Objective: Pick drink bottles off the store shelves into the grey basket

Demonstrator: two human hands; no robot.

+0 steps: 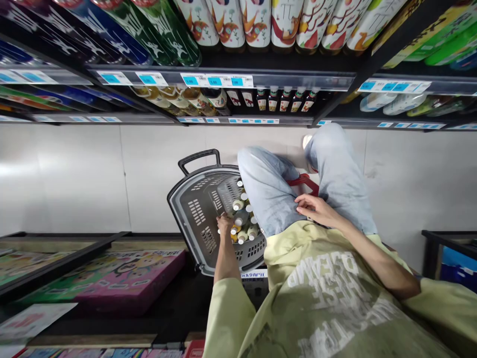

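Left hand in the basket, beside the bottles

Your left hand (224,222) reaches into the grey basket (197,204), at the left edge of the clustered bottles (242,217); its fingers are bent downward, but you cannot tell whether they pinch one. The bottles fill the basket's right side, their long axes roughly upright and leaning, caps pointing up toward you. About ten caps show; overlap hides the exact count. One black handle (199,159) rises at the far rim. Your right hand (316,210) hangs over your lap, fingers loosely curved and slightly parted. On the far shelf (298,79) are seven white-labelled bottles (255,24), with five small dark bottles (285,101) below.
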